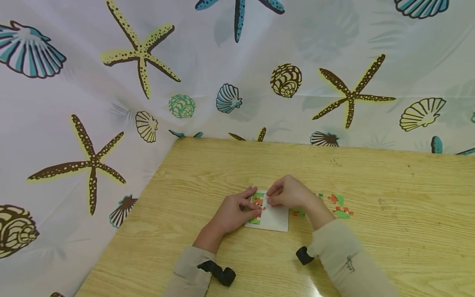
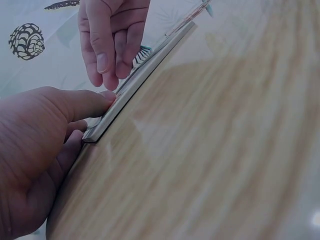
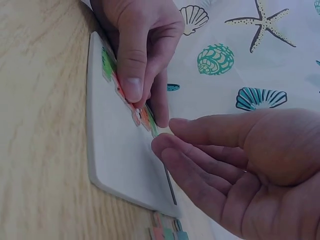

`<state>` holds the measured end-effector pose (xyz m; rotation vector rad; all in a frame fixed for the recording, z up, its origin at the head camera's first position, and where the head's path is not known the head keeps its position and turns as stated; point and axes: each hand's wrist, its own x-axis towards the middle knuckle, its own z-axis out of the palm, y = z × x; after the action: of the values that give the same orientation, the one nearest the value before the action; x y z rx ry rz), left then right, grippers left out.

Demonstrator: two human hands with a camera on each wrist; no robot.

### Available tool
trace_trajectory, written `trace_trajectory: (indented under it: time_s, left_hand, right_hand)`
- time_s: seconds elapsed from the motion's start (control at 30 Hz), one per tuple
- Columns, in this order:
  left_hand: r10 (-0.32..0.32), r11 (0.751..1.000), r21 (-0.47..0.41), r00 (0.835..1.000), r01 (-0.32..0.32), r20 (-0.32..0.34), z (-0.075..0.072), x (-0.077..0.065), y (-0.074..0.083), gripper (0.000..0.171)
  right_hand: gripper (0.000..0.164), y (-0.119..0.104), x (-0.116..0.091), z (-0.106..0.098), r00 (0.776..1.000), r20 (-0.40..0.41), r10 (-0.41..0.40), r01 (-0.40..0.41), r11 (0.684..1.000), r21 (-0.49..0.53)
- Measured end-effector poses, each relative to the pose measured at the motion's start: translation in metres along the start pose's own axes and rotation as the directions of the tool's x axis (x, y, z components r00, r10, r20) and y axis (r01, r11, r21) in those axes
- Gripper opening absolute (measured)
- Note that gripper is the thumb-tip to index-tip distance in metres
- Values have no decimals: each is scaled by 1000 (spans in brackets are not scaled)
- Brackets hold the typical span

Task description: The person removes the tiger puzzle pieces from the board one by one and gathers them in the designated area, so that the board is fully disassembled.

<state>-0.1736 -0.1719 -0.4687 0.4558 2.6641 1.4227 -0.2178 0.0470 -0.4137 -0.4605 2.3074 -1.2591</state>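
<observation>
A white puzzle board [image 1: 277, 220] lies on the table, a column of joined green and orange jigsaw pieces [image 1: 255, 220] along its left side. My left hand [image 1: 234, 211] rests over that column. Its thumb and a finger press the pieces near an eye picture, and other fingertips lie at the board's left and far edge. My right hand [image 1: 291, 194] hovers over the board's far right part. In the right wrist view, the right hand's fingertips [image 3: 162, 145] bend loosely toward the thumb, with a gap and no piece between them. The board's right part is bare white.
Loose jigsaw pieces [image 1: 343, 212] in red and green lie right of the board, some partly hidden behind the right forearm. The wooden table [image 1: 408, 231] meets a hanging cloth [image 1: 256, 111] with shells and starfish at the back and left.
</observation>
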Motion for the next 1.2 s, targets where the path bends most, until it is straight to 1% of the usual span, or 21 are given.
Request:
trace_trajectory:
  time_s: [0.1,0.27,0.37,0.43,0.63,0.7,0.9,1.03,1.2]
  left_hand:
    - [4,1000,0,1000,-4,-3,-1,-1,-1,7]
    - [20,1000,6,1000,-20,-7,-2,-3,-2,8]
    - [25,1000,0,1000,-25,-4,-2,-3,-2,7]
    - [27,1000,-1,1000,-27,-1,-1,-2,-3,7]
    - [7,1000,-15,1000,-7,-1,-1,-2,-1,7]
    - [3,1000,-15,1000,-3,-2,-1,-2,0,7]
    - [0,1000,-20,1000,0,5,-1,-2,1,7]
    - [6,1000,-13,1000,-6,6,-2,-3,2,7]
    - [22,1000,0,1000,-22,9,-2,-2,0,7]
  right_hand:
    - [16,-2,2,4,1000,-7,-5,5,1000,-14]
    - [16,0,7,9,999,-50,-17,14,999,-50]
    - [17,4,9,12,998,-68,-17,14,999,-44]
    - [18,5,10,14,997,-70,-21,19,999,-25]
    - [21,11,12,17,997,-53,-52,54,998,37]
    - [22,12,12,17,997,-53,-50,54,996,67]
    - [24,14,12,19,998,-70,-8,20,986,167]
    - [24,13,13,21,995,-102,14,5,982,190]
    - [20,8,16,24,990,-123,75,-36,957,287]
